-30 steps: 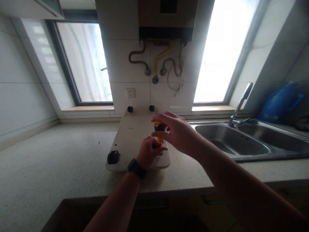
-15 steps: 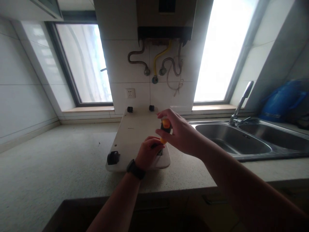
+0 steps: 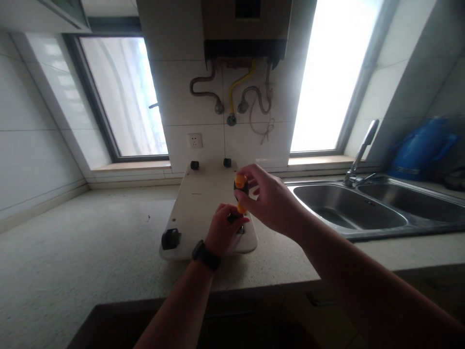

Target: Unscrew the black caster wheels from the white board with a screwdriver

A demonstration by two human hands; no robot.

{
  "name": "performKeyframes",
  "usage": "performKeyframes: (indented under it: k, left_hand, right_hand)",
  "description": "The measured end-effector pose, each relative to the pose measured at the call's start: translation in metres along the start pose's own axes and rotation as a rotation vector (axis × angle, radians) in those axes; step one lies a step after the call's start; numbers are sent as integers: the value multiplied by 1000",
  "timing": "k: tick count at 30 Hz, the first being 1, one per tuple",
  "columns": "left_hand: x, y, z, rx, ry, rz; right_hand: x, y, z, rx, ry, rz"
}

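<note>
A white panel point(image 3: 203, 208) lies flat on the counter with its black casters facing up. At its near right corner, my left hand point(image 3: 223, 228) is closed around a dark caster point(image 3: 233, 217), mostly hidden by the fingers; a bit of metal shows just below. My right hand point(image 3: 259, 189) grips the orange and black handle of a screwdriver point(image 3: 240, 186) between thumb and fingers. The screwdriver stands nearly upright over that corner, its tip hidden near my left fingers. Another caster point(image 3: 170, 239) sits at the near left corner, with two more along the far edge.
The speckled counter point(image 3: 109, 242) runs along the wall. To the right is a steel double sink point(image 3: 348, 213) with a faucet point(image 3: 359, 155), and a blue jug point(image 3: 417, 148) stands beyond. A water heater point(image 3: 247, 29) with pipes hangs on the wall above the panel.
The screwdriver handle has shifted slightly left and stands more upright. My right fingers have loosened and spread around it, while my left hand stays at the corner.
</note>
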State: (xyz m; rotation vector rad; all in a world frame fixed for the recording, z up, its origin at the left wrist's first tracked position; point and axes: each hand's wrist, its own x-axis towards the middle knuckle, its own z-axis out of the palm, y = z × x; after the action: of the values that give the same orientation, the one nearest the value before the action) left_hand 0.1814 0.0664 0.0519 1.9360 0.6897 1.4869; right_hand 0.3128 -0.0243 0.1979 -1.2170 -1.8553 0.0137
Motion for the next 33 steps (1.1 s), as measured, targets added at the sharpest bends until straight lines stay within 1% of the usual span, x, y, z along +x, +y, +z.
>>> performKeyframes:
  k: [2,4,7,10,12,15,19,24,29,33]
  left_hand:
    - [1,0,2,8,12,-3]
    - [3,1,4,17,19,9]
    - [3,3,6,-16,-25,58]
    - [2,5,6,-100,-97,83]
    - [2,6,6,-130,-111,72]
    - [2,7,6,-115,-103,50]
    - [3,4,6,-78,-57,24]
    - [1,1,6,-60,-26,5]
    - [1,2,4,-3,20,13]
    - [1,2,3,1,33,30]
  right_hand:
    - [0,-1,2,-80,54,-12]
    - [2,-1,2,-67,64,3]
    - [6,3,-1,23,12,43]
    - [8,9,-5,67,-33,18]
    - [8,12,-7,59,-48,4]
    - [6,12,-7,21,-44,-28]
    - [3,7,-6,-82,11,-83]
    - [1,4,-6,-171,21,-43]
    - [2,1,-8,-83,5,31]
    - [1,-3,-10,-34,-54,1]
